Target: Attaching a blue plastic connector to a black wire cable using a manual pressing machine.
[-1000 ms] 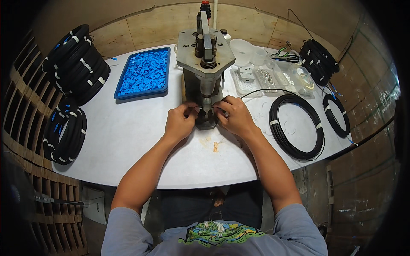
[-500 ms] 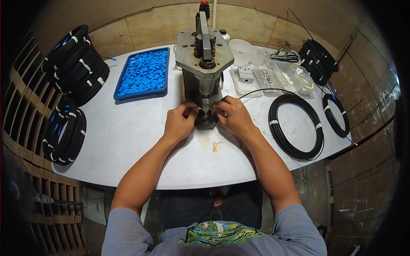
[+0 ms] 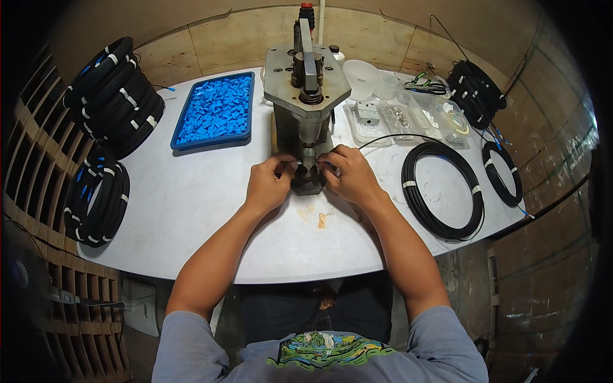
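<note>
A metal bench press (image 3: 341, 93) stands at the middle of the table. My left hand (image 3: 269, 183) is at the left side of its lower die, thumb and fingers pinched together; what lies between them is too small to make out. On the other side of the die, my right hand (image 3: 352, 173) is closed in a pinch on a thin black cable (image 3: 399, 135). That cable arcs away behind the hand to a black cable coil (image 3: 412, 203) tied with white bands. The cable's end and the gap of the die are mostly hidden by my fingers.
A blue tray (image 3: 176, 142) full of small blue connector parts lies left of the press. Stacked black cable coils (image 3: 121, 102) rise at the far left. Clear plastic boxes (image 3: 399, 121) of small parts and a white tub (image 3: 359, 73) stand to the right.
</note>
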### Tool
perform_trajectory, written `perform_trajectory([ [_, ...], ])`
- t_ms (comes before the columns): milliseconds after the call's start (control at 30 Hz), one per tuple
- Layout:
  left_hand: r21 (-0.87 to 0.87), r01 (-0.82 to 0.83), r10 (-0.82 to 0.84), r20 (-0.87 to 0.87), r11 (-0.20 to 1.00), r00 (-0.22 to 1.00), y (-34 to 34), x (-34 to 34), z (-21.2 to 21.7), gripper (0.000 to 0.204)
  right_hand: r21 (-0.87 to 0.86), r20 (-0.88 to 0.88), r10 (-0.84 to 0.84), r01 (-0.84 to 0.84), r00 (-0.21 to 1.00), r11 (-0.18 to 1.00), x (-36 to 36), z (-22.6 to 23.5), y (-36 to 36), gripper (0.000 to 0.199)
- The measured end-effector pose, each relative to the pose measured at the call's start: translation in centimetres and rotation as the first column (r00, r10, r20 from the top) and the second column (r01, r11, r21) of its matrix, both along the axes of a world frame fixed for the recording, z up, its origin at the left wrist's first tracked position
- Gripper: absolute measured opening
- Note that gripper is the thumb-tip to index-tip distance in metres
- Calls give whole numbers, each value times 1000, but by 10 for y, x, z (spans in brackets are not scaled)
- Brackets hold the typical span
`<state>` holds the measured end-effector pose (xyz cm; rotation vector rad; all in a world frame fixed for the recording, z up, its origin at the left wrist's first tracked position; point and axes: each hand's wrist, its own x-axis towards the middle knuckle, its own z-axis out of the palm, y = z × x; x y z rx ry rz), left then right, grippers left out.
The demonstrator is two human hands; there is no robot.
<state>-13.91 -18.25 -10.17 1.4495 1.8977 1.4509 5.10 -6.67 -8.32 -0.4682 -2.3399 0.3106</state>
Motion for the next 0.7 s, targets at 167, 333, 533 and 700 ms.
perform_trajectory([
  [167, -17, -7, 6, -16, 1000, 1000, -1, 0, 2, 21, 35, 0, -8, 8, 1000, 999, -1, 0, -1, 18],
  [333, 20, 8, -8, -14, 1000, 1000, 1, 0, -1, 21, 47, -16, -29, 30, 999, 998, -1, -2, 0, 17],
  [533, 31, 12, -11, -19, 999, 1000, 0, 0, 0, 21, 49, -19, -27, 28, 999, 998, -3, -2, -1, 18],
  [700, 5, 2, -2, 0, 1000, 1000, 0, 1, 0, 21, 51, -15, -33, 34, 999, 998, -2, -3, 0, 18],
])
